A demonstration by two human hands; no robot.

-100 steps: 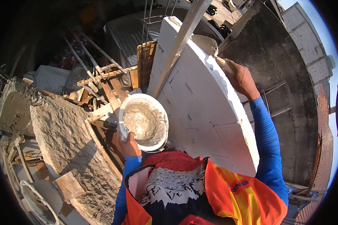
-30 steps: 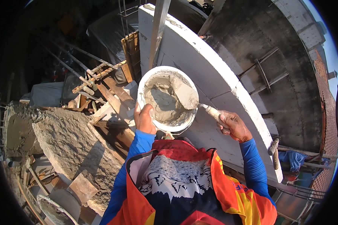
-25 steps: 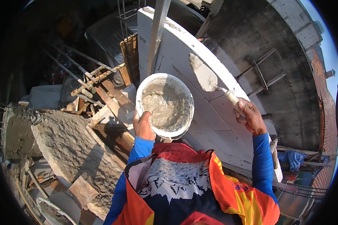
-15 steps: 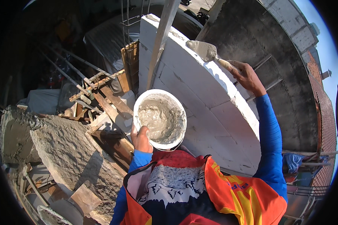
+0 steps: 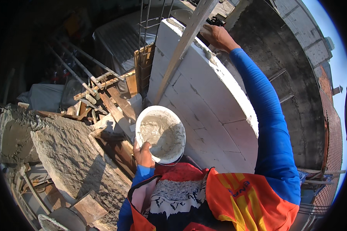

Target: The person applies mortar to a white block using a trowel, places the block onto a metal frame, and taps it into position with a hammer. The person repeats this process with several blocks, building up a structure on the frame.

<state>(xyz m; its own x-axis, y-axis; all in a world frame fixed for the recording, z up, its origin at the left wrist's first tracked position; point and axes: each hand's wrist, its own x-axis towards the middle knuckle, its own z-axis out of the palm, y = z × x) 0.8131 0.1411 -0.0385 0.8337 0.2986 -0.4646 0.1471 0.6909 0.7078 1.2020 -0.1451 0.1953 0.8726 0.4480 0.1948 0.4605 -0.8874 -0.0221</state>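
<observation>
My left hand (image 5: 144, 154) grips the near left rim of a white bucket (image 5: 182, 133), thumb over the edge. Wet grey mortar (image 5: 156, 131) fills part of it, half in shadow. My right arm is stretched far forward, and its hand (image 5: 219, 37) is closed round the handle of a trowel, beyond a slanting post (image 5: 187, 36). The trowel's blade (image 5: 182, 16) shows left of the post, close over the far end of a white block wall (image 5: 208, 98); the post hides its middle. Patches of mortar (image 5: 210, 57) lie along the wall's top edge.
Rough broken concrete (image 5: 71, 154) lies at the left, with wooden boards (image 5: 117, 109) and poles (image 5: 71, 69) beside it. Thin upright steel bars (image 5: 146, 23) rise by the wall's far end. A dark rendered wall (image 5: 281, 50) stands at the right.
My right hand has moved forward and left with the trowel, along the wall top to beyond the post. The bucket stays in my left hand, slightly lower in view.
</observation>
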